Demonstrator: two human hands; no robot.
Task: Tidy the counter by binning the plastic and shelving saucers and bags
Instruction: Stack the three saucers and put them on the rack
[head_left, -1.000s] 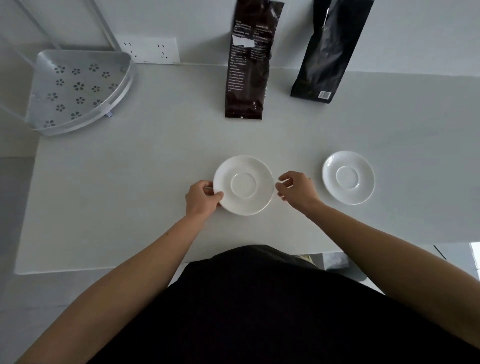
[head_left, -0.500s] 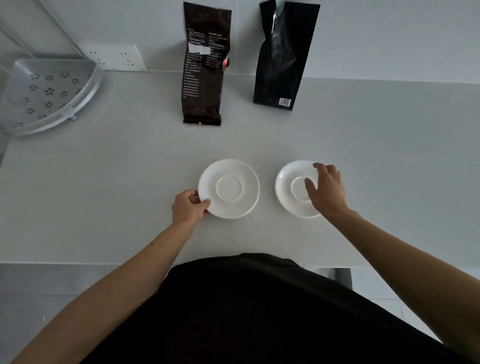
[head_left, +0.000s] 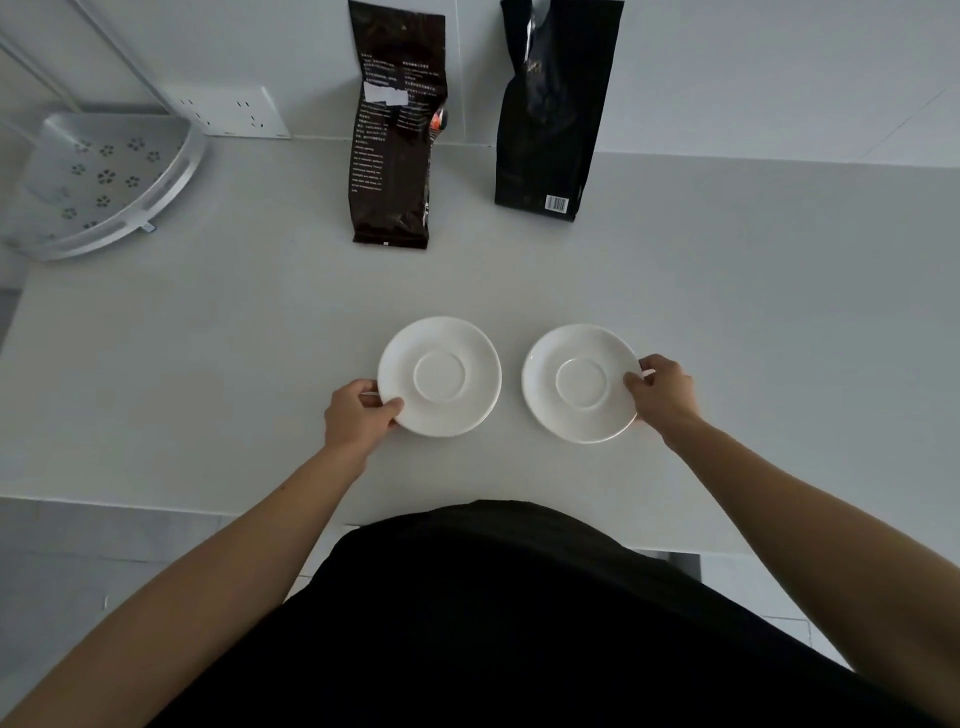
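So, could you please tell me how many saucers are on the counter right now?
2. The left saucer sits near the counter's front, its edge gripped by the left hand; the right saucer lies beside it, gripped by the right hand. None appears hidden.

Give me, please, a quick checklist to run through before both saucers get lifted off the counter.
1. Left hand pinches the left saucer at its rim: ok.
2. Right hand grips the right saucer at its rim: ok.
3. Saucers apart, not overlapping: ok.
4. Saucers empty: ok.
5. Corner shelf free to receive them: ok.
6. Fingers fully under the rims: cannot tell.
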